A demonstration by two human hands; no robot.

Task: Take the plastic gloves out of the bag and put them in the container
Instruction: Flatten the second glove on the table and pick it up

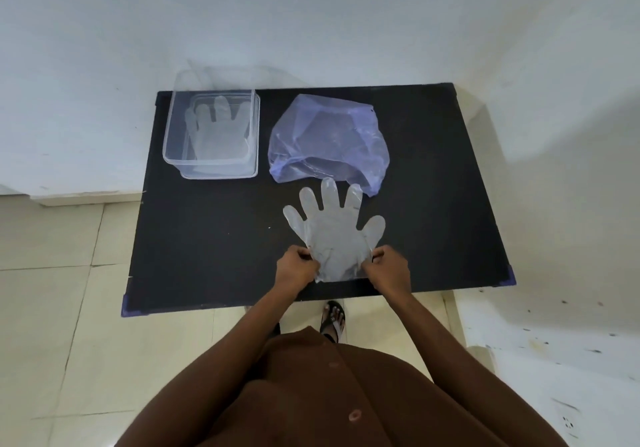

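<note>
A clear plastic glove (334, 228) lies flat on the black table (207, 238), fingers pointing away from me, near the front edge. My left hand (298, 268) pinches the left side of its cuff and my right hand (388, 268) pinches the right side. Just beyond the glove's fingertips sits the crumpled pale blue plastic bag (329, 138), its mouth facing me. At the back left stands the clear rectangular container (169, 155), and a glove (218, 127) lies flat inside it.
The table stands against a white wall, with blue caps on its corners (507, 278). Tiled floor lies to the left, and my sandalled foot (334, 318) shows under the front edge. A white ledge runs along the right.
</note>
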